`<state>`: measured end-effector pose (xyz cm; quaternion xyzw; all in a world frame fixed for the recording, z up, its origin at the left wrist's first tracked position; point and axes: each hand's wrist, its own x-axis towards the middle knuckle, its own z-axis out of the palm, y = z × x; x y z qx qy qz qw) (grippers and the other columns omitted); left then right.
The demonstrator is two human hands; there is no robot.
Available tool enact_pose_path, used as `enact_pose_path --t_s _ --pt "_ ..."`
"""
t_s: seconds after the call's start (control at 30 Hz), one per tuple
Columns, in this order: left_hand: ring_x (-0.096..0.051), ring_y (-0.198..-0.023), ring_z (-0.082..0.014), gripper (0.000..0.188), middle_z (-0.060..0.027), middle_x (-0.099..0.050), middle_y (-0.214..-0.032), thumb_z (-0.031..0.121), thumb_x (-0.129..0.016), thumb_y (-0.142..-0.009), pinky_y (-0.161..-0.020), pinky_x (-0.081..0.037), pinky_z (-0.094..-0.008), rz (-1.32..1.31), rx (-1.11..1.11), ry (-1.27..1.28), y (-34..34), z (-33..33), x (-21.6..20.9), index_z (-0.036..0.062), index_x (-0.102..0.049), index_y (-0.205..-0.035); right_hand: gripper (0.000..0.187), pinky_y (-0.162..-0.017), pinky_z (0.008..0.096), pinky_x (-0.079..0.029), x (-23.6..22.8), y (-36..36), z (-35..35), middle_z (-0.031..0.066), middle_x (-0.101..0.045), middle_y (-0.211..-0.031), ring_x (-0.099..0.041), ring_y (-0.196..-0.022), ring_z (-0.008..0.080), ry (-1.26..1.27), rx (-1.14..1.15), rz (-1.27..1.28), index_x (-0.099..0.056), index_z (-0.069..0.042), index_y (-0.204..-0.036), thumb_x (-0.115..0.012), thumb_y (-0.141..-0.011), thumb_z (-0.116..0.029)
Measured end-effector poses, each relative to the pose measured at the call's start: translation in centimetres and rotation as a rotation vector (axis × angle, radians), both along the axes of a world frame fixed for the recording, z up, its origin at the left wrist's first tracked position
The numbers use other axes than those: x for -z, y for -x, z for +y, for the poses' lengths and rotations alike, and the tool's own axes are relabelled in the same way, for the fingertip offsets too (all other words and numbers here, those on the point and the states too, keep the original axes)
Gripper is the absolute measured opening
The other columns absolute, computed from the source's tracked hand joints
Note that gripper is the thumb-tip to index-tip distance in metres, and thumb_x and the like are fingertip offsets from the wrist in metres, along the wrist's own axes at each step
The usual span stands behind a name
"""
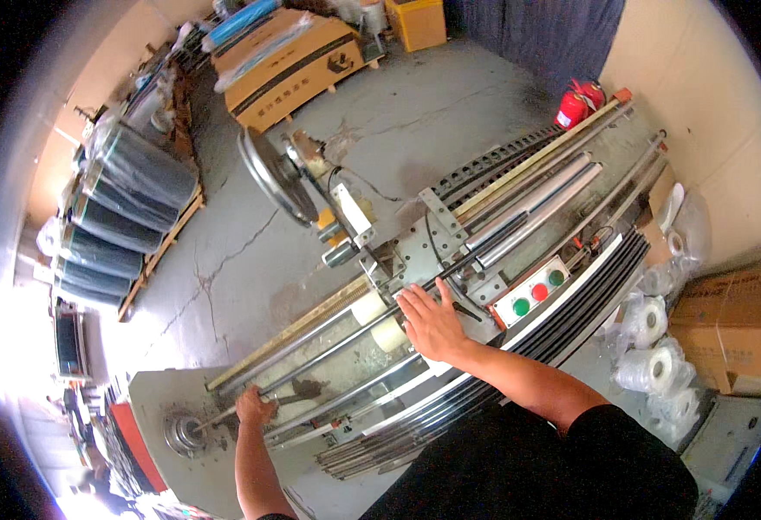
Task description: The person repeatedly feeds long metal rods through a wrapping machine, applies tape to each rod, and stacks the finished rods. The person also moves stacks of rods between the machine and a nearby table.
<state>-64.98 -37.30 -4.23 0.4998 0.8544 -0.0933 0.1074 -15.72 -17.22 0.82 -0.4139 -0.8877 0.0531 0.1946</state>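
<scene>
Seen from the head camera, a person in a black short-sleeved top leaned over a long machine bed in a workshop, both bare hands near a slender metal rod (333, 347) that ran lengthwise above the bed. The left hand (255, 407) was curled at the rod's left end, close to a round chuck (185, 432) on the grey end housing; whether its fingers were fully closed could not be told. The right hand (432, 328) lay spread, palm down and thumb apart, over the rod farther along, just beside a cream roller (389, 336) and the drilled carriage plate (415, 247); how firmly it pressed could not be told. The step in hand looked like steadying or aligning the rod at two points, and the next move seemed to call for keeping both hands in line with it and the fingers clear of the roller. Beyond the carriage stood a large metal disc (268, 178) on its bracket, while a control panel (530, 299) with green and red buttons sat to the right, beside a bundle of dark strips (571, 322). Dark wrapped rolls (107, 247), a broad cardboard box (289, 78) and a red extinguisher (578, 108) stood around the room.
</scene>
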Motion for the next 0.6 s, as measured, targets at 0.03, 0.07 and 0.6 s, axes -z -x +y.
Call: enact_pose_path --t_s 0.03,0.07,0.6 --pt "-0.068 -0.100 -0.0382 0.056 -0.0172 -0.073 -0.102 0.046 -0.087 -0.064 -0.087 -0.053 -0.0497 -0.011 -0.024 0.075 -0.8 0.7 -0.9 0.0095 -0.070 -0.102 0.052 -0.120 0.0636 -0.013 0.1 -0.1 0.0 0.0140 -0.052 -0.145 -0.041 -0.142 0.0282 -0.001 0.001 -0.001 -0.051 0.000 -0.141 -0.053 -0.097 -0.029" --pt "-0.069 -0.101 -0.0385 0.057 -0.0178 -0.073 -0.104 0.047 -0.087 -0.064 -0.088 -0.054 -0.0496 -0.021 -0.051 0.149 -1.4 1.4 -1.4 0.0096 -0.071 -0.104 0.052 -0.120 0.0635 -0.012 0.2 -0.2 0.1 0.0138 -0.051 -0.146 -0.041 -0.142 0.0279 -0.002 0.000 -0.002 -0.051 0.000 -0.141 -0.053 -0.098 -0.029" --pt "-0.069 -0.100 -0.0401 0.065 -0.0195 -0.071 -0.107 0.043 -0.083 -0.075 -0.087 -0.056 -0.0497 -0.233 0.336 -0.037 -26.4 16.2 -3.9 0.0044 -0.053 -0.118 0.052 -0.119 0.0645 -0.013 1.1 0.4 -0.1 0.0134 -0.054 -0.144 -0.043 -0.141 0.0286 -0.058 -0.011 0.012 -0.054 0.001 -0.139 -0.051 -0.098 -0.030"
